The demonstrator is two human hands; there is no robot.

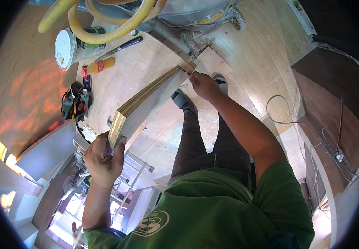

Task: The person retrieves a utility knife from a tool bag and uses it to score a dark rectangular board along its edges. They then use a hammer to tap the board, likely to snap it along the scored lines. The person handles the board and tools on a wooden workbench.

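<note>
My left hand (105, 157) grips the near end of a long board (140, 108) with a pale face and layered plywood edges, fingers and thumb closed round it. My right hand (203, 85) is closed round a small yellow-and-black tool (187, 72) at the board's far end; its thin tip meets that end, though I cannot make out exactly what kind of tool it is. Beneath the board lies a large pale plywood sheet (98, 91). My shoes (180, 99) show below the board.
A lidded bucket (65, 47), juice bottle (102, 65), dark bar tool (119, 49) and bag (73, 103) lie at left. A yellow hose (98, 37) and grey machine (194, 12) are at the top. Loose cables (279, 120) and brown panels (329, 87) are right, a metal ladder (134, 166) behind.
</note>
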